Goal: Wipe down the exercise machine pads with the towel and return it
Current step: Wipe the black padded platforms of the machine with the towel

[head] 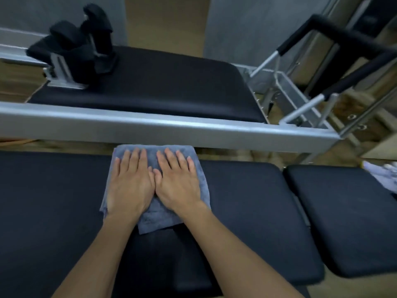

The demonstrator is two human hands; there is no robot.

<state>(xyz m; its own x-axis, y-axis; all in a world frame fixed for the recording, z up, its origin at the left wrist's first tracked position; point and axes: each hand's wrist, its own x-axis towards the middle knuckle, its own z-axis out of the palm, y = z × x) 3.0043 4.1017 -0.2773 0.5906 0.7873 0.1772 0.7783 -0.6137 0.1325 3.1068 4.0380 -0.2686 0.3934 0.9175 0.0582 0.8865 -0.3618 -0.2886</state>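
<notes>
The large black pad (247, 201) of the near machine carries a folded grey-blue towel (160, 218), lying flat at its far edge with the far end just over that edge. A smaller black pad (343, 211) sits just beside it on the right, a narrow gap between them.

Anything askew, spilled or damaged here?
Nothing stands out. The left hand and right hand press flat on the grey-blue towel on the long black padded bench; no spill or tear shows. A pale object far right is too blurred.
</notes>
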